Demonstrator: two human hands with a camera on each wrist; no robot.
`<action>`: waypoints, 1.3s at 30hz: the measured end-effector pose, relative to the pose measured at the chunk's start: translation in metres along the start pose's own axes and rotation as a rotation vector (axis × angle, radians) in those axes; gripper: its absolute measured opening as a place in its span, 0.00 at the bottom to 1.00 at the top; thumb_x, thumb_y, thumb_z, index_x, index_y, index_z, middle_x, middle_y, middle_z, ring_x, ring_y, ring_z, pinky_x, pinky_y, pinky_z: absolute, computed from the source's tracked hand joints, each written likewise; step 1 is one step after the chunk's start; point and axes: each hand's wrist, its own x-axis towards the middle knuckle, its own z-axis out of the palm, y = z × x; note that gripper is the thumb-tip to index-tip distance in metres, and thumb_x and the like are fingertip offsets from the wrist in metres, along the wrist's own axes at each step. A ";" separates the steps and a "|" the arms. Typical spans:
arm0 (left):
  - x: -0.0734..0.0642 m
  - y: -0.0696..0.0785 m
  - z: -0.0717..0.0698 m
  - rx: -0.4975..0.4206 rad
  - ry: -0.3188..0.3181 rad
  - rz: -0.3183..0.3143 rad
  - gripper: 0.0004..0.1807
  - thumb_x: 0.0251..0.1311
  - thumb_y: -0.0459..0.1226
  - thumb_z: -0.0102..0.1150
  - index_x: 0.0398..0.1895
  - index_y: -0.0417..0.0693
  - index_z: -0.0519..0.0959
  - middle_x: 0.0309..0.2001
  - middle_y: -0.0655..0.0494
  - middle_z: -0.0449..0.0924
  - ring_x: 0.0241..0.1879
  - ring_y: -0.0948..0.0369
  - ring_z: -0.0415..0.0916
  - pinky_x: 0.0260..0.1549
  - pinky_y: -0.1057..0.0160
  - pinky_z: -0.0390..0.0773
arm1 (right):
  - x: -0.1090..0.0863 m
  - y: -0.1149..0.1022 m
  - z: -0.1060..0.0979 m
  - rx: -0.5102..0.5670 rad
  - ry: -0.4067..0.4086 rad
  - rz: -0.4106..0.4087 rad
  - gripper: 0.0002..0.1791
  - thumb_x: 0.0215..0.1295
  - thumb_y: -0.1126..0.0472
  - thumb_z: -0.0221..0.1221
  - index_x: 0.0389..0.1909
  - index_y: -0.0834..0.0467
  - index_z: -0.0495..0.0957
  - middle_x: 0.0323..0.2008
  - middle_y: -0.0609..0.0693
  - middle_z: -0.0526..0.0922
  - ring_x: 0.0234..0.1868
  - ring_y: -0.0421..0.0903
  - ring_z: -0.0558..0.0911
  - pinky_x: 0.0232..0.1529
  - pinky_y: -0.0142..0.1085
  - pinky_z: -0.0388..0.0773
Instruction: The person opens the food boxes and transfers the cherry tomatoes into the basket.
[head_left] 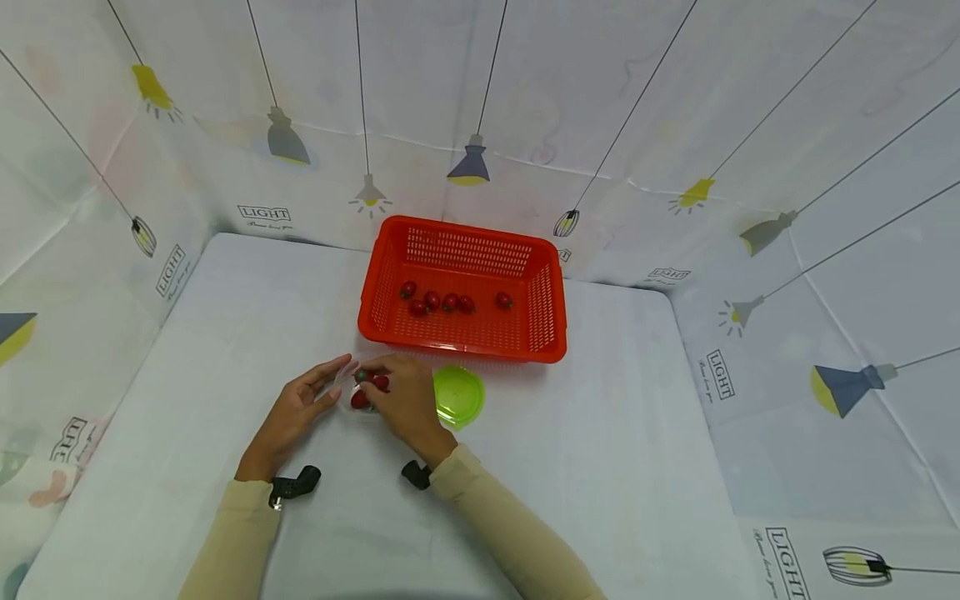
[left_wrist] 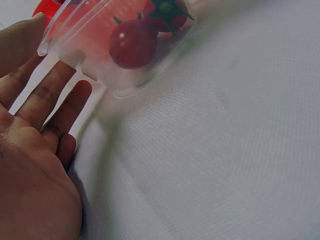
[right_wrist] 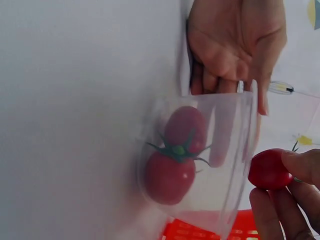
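A clear plastic container stands on the white table. Two small tomatoes, one of them a red tomato with a green calyx, show through its wall. My left hand is at the container's left side, its fingers loosely extended along the outer wall and its thumb at the rim. Above the opening, my right hand pinches another small red tomato between thumb and fingers. In the left wrist view, tomatoes also show through the container's wall; the right hand is hidden there.
Behind the hands stands a red plastic basket with several small tomatoes on its floor. A green lid lies on the table just right of my right hand. Walls printed with lamps surround the white table at the back and sides.
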 end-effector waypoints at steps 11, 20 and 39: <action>0.001 -0.001 -0.001 0.014 0.001 0.001 0.30 0.79 0.32 0.56 0.80 0.55 0.69 0.79 0.50 0.69 0.78 0.69 0.61 0.71 0.80 0.63 | 0.003 -0.008 -0.028 0.056 0.036 0.017 0.13 0.66 0.58 0.74 0.51 0.50 0.90 0.46 0.43 0.92 0.50 0.39 0.86 0.64 0.42 0.78; 0.001 -0.001 -0.002 0.019 -0.001 0.005 0.29 0.79 0.33 0.56 0.80 0.57 0.68 0.80 0.53 0.68 0.79 0.68 0.60 0.73 0.79 0.62 | 0.011 -0.010 -0.049 0.103 0.090 -0.053 0.13 0.66 0.59 0.74 0.50 0.52 0.90 0.45 0.44 0.93 0.48 0.38 0.87 0.62 0.41 0.80; 0.001 -0.002 0.000 -0.002 -0.003 -0.016 0.29 0.79 0.34 0.56 0.80 0.58 0.68 0.80 0.55 0.67 0.80 0.67 0.58 0.72 0.80 0.61 | 0.032 0.002 -0.097 0.296 0.148 0.079 0.15 0.63 0.61 0.76 0.50 0.55 0.90 0.46 0.47 0.92 0.48 0.43 0.89 0.60 0.48 0.85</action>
